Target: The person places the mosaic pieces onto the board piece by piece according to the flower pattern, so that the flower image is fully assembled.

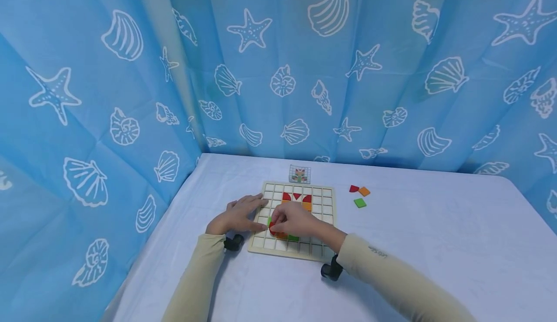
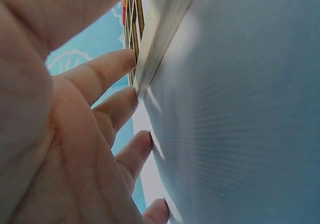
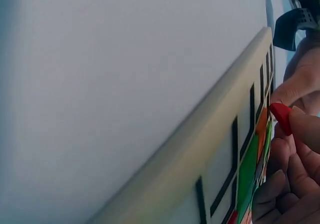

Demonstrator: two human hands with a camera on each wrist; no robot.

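Observation:
A wooden grid board lies on the white table, with red, orange and green tiles set in some of its squares. My right hand pinches a red tile with a curved edge between thumb and fingers, low over the lower left part of the grid. Beside it, an orange tile and a green tile lie in the board. With fingers spread, my left hand rests along the board's left edge; in the left wrist view two fingertips touch the wooden rim.
Behind the board lies a small card printed with a coloured grid pattern. Right of the board are a loose red tile, an orange tile and a green tile. A blue shell-print curtain borders the table's back and left.

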